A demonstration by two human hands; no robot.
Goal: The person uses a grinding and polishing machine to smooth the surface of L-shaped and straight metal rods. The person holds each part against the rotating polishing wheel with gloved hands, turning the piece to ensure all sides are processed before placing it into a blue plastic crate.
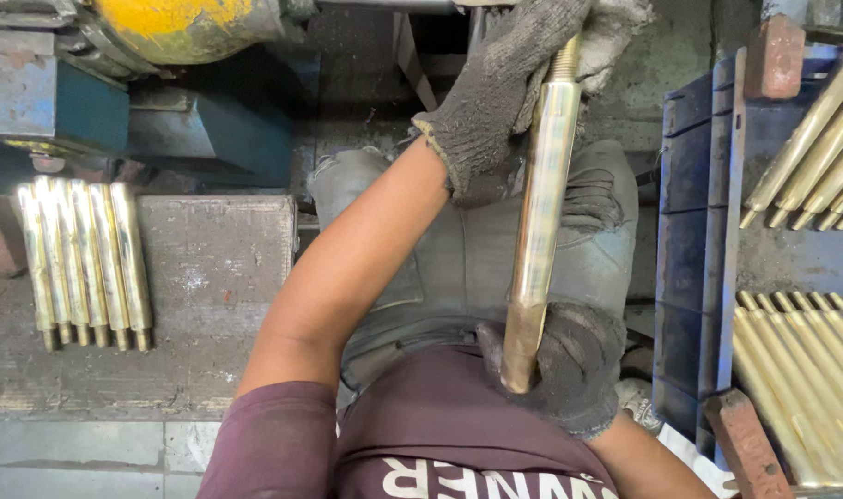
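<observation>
Brass-coloured and long, the metal rod (539, 217) runs almost straight up and down in front of the seated person, held over the lap at both ends. Nearest, the right hand (569, 365), in a dark, grimy knit glove, has its fingers (583, 337) wrapped around the rod's darker lower end, close against the maroon shirt (440, 425). Higher up, the left hand (500, 88), gloved the same way, reaches across from a bare forearm, and its fingers are closed around the rod's upper part, just below the threaded tip (564, 57). Under the rod lie the grey, torn trousers (458, 249).

To the person's left, a worn metal table (213, 286) carries a tidy row of finished rods (84, 263), side by side and touching, narrow ends pointing toward the person. To the right, a blue crate (698, 268) stands on edge, and beyond it two batches of similar rods (809, 370) lie in rows, with reddish bricks (745, 444) at their edges.

Farthest off, at the top left, sit a yellow rounded machine part (176, 28) and blue-painted machine housing (52, 102); what the rod's top end meets there I cannot tell.
</observation>
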